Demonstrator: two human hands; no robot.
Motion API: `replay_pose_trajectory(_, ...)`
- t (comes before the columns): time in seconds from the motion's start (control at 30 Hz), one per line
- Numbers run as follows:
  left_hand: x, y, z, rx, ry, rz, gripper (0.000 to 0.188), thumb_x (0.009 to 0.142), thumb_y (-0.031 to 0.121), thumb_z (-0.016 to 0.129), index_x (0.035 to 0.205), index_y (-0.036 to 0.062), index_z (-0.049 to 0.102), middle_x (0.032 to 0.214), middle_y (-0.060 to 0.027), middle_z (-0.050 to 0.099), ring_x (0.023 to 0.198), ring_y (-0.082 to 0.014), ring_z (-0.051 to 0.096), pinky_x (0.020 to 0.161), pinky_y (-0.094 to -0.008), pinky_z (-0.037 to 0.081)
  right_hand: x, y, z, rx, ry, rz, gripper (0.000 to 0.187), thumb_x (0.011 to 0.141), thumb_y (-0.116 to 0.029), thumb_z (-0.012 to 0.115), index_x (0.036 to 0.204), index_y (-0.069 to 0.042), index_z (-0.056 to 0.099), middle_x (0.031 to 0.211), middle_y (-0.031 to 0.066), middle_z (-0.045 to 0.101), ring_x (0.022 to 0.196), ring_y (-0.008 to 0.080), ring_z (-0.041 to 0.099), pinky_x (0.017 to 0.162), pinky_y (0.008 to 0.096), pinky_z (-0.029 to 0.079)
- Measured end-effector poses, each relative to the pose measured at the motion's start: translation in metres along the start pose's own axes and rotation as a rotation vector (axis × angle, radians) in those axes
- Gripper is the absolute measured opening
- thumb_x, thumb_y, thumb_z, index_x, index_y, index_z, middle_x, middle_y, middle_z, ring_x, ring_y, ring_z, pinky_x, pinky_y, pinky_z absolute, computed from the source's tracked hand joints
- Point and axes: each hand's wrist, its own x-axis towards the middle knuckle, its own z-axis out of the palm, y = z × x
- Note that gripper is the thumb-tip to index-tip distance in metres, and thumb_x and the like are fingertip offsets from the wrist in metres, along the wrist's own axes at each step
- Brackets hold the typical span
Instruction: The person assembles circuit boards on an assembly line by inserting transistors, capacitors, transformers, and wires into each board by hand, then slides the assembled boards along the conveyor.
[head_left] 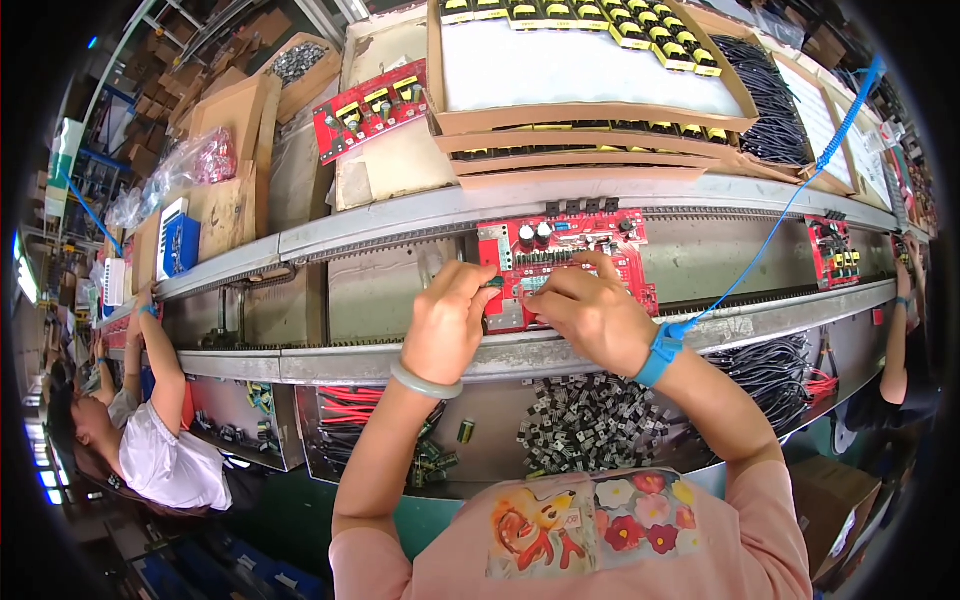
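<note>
A red circuit board (628, 268) rests across the rails of the line in front of me, fitted with capacitors, a row of black parts and other components. My left hand (447, 315) is at its left end, thumb and fingers pinched on a small dark green capacitor (494, 283). A pale bangle circles that wrist. Over the board's lower middle, my right hand (588, 308) has its fingers bent and thumb and fingertips close together by the board; what they hold, if anything, is hidden. A blue wrist strap (660, 355) with a coiled cord is on the right wrist.
Near bins hold small black-and-silver parts (590, 425), green capacitors (430, 465), red wires (350, 405) and black cables (765, 375). Cardboard trays (600, 120) of yellow-black transformers stand beyond the rail. Another red board (833, 252) sits right. Co-workers (165, 445) work left and right.
</note>
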Motion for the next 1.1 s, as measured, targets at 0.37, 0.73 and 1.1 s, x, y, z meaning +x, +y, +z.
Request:
replay_pose_trajectory(0.37,0.0053,-0.0023,0.0033,0.063,-0.01,0.118,0.029,0.085,-0.012,0.068,0.112,-0.0038,0.072,0.1,-0.0173,0.068,0.083,-0.0289,0.073,0.071,-0.0346,0.058,-0.0008,-0.0005,-0.0006,0.029,-0.001,0.014,0.021,0.08,-0.007,0.075,0.101,-0.01,0.073,0.088,0.0025,0.065,0.088,0.0207,0.065,0.101,0.0478,0.044)
replay_pose_trajectory(0.73,0.0073,0.0031,0.0024,0.045,-0.041,0.117,0.028,0.085,-0.009,0.071,0.112,-0.0029,0.072,0.098,-0.0157,0.068,0.08,-0.0287,0.071,0.07,-0.0354,0.056,-0.0019,0.0006,0.0003,0.032,0.007,0.012,0.024,0.077,-0.007,0.075,0.101,-0.01,0.071,0.087,0.0026,0.062,0.088,0.0206,0.065,0.101,0.0484,0.043)
replay_pose_trajectory(1.1,0.0108,0.0035,0.0093,0.042,0.051,0.114,0.023,0.083,-0.005,0.074,0.105,-0.0021,0.073,0.094,-0.0149,0.068,0.077,-0.0307,0.069,0.066,-0.0361,0.055,-0.001,-0.0004,0.0012,0.019,0.007,0.016,0.021,0.079,-0.008,0.074,0.099,-0.011,0.071,0.087,0.0037,0.061,0.089,0.0225,0.064,0.101,0.0491,0.043)
